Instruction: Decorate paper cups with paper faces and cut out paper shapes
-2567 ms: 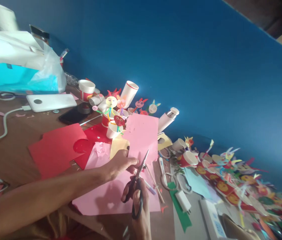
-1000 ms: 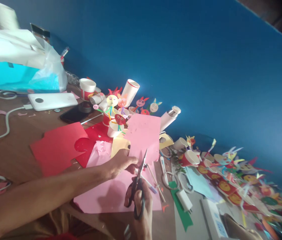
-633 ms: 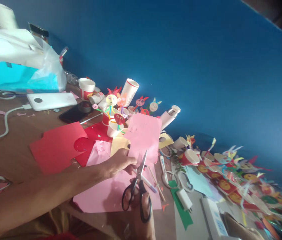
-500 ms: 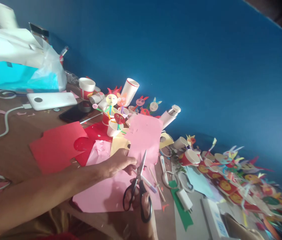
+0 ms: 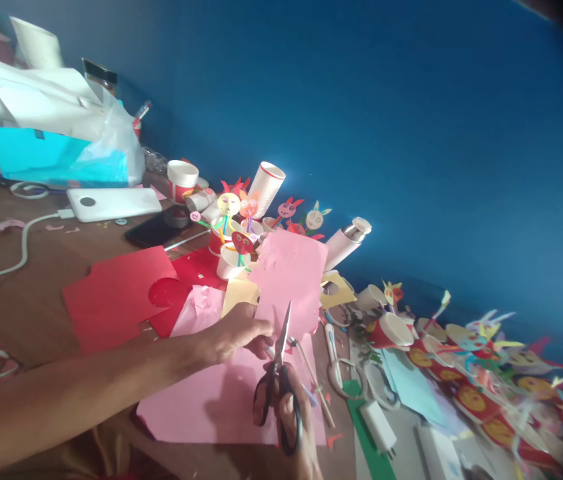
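Observation:
My left hand point(image 5: 238, 331) comes in from the left and pinches a raised sheet of pink paper point(image 5: 288, 283) at its lower left edge. My right hand point(image 5: 294, 420) sits low in the view, with its fingers through the black loop handles of a pair of scissors point(image 5: 277, 373). The narrow steel blades point up and meet the lower edge of the raised sheet. Beneath both hands lies a larger pink sheet point(image 5: 201, 407). Crumpled pale pink paper point(image 5: 198, 310) and a cream paper piece point(image 5: 238, 295) lie just beyond my left hand.
A red card with a round cut-out point(image 5: 116, 297) lies on the wooden table point(image 5: 11, 267). Paper cups with craft figures point(image 5: 228, 230) stand behind the paper. A white bottle point(image 5: 346, 243), a white power bank point(image 5: 114, 203), a black phone point(image 5: 156, 227) and a plastic bag point(image 5: 116, 147) sit near the blue wall point(image 5: 411, 133).
The whole view has shifted slightly, so the table items sit further right and lower. The scissors remain at the raised sheet's lower edge, and my left hand keeps its pinch.

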A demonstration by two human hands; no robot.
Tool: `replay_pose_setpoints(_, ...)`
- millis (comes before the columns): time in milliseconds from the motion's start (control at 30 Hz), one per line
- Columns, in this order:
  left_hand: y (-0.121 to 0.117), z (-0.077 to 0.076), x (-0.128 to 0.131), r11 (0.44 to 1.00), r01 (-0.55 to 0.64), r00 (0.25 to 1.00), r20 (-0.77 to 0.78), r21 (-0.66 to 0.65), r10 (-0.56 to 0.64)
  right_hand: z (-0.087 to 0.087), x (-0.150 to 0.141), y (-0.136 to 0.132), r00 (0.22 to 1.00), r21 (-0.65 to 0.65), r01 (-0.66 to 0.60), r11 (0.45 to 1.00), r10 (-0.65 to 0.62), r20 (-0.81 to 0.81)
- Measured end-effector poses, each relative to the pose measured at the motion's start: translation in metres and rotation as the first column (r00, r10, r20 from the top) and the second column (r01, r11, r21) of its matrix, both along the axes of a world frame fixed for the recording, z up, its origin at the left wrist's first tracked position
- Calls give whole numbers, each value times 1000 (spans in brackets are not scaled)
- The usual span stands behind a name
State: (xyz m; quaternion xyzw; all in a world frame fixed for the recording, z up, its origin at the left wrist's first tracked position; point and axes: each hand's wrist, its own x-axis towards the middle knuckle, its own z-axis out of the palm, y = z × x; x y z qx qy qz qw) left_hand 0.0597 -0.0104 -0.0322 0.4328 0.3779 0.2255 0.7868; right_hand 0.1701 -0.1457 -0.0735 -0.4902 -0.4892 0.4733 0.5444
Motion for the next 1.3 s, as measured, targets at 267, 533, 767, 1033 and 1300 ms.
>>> replay_pose_setpoints(267,6,-3,-1,997,-69,995,67,36,67,-15,15,16,995,9,32,999,-32,97)
replay_pose_setpoints(533,5,-2,0,997,-69,997,47,37,68,-26,11,20,998,32,-31,999,32,-53)
replay_pose_setpoints(767,5,-2,2,998,-58,998,40,31,57,-27,10,13,983,-21,182,983,-183,-23)
replay_pose_setpoints(1033,7,-2,3,998,-63,997,36,18,62,-35,24,9,998,-78,57,995,-60,-36)
replay_pose_setpoints(1300,6,1,1,999,-48,999,14,17,48,-21,22,10,999,-50,-12,999,10,-35)
